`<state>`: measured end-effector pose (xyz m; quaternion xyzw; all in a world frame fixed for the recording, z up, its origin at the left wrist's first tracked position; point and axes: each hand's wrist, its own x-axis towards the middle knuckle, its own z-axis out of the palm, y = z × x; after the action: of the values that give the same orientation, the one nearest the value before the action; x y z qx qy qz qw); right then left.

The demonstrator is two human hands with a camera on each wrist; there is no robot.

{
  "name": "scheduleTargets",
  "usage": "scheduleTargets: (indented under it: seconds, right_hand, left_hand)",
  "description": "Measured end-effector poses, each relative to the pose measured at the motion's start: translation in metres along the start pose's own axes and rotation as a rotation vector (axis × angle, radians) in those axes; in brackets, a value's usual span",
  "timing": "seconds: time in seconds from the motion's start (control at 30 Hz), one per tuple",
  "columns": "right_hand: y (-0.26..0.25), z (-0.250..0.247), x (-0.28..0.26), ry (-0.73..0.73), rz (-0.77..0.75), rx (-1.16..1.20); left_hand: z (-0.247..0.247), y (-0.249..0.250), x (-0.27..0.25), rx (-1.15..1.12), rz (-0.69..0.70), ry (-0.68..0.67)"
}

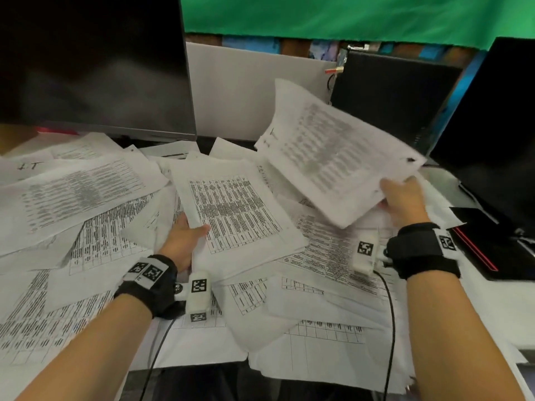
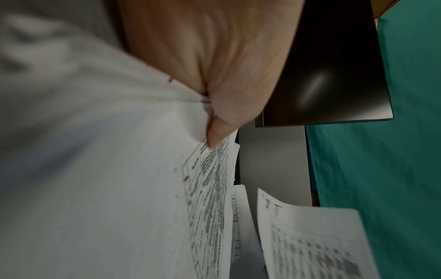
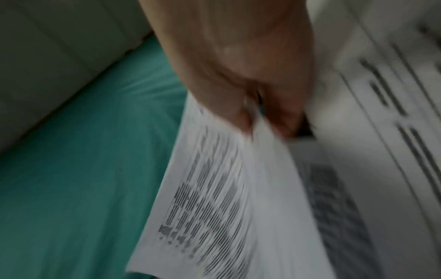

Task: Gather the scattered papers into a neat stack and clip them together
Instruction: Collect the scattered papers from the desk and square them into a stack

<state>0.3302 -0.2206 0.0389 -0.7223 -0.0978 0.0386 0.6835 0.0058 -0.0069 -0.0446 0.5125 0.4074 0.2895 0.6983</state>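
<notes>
Papers (image 1: 95, 256) scattered in overlapping layers across the whole desk, printed with tables and dense text, many at odd angles. One sheaf (image 1: 237, 215) at the middle, its near-left corner lifted off the pile. Pinched there by the left hand (image 1: 185, 235): thumb on top of the print, fingers tucked under the edge. Same pinch seen in the left wrist view (image 2: 214, 94), thumb tip pressed onto the printed table.

A second sheet (image 1: 333, 151) raised clear of the desk to the right of the sheaf, tilted and blurred, a small dark mark near its far-right corner. Held at its near-right corner by the right hand (image 1: 405, 201), fingers curled round the edge. In the right wrist view (image 3: 250, 85), paper squeezed between thumb and fingers, everything smeared with blur.

No clip identifiable among the papers.

Black wrist straps with coded tags on both forearms, each carrying a white camera block; black cables trailing toward the near desk edge.

Further out: a dark monitor (image 1: 92, 62) at the back left, a black tower (image 1: 390, 96) at the back right, a second dark screen (image 1: 498, 111) at the far right. A flat black item with a red edge (image 1: 477, 250) lying right of the right wrist. A white panel (image 1: 246, 91) behind the desk, a green cloth (image 1: 347, 15) hanging above.
</notes>
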Motion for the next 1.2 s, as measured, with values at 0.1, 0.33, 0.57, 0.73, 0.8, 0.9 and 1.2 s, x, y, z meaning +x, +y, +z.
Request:
scheduleTargets:
  seconds: [0.1,0.33,0.57,0.73,0.8,0.9,1.2]
  right_hand:
    - [0.006,0.000,-0.007,-0.084,0.009,-0.243]
    - [0.008,0.002,-0.022,-0.571,0.374,-0.020]
    - [0.032,0.027,-0.037,-0.204,0.385,0.204]
    - [0.029,0.058,-0.060,-0.491,0.620,0.431]
    - [0.030,0.075,-0.076,-0.650,0.568,0.249]
    - [0.038,0.095,-0.106,-0.754,0.534,0.189]
    - [0.032,0.102,-0.131,-0.843,0.500,0.130]
  left_hand:
    - [0.000,0.000,0.000,0.001,0.003,-0.003]
    - [0.004,0.003,-0.007,0.013,0.039,-0.053]
    - [0.000,-0.003,0.004,0.012,0.036,-0.019]
    - [-0.004,-0.008,0.010,0.022,0.036,-0.021]
    - [-0.004,-0.010,0.013,0.004,0.035,-0.025]
    - [-0.005,-0.009,0.012,-0.046,-0.012,-0.032]
    - [0.000,-0.004,0.000,-0.054,0.077,-0.055]
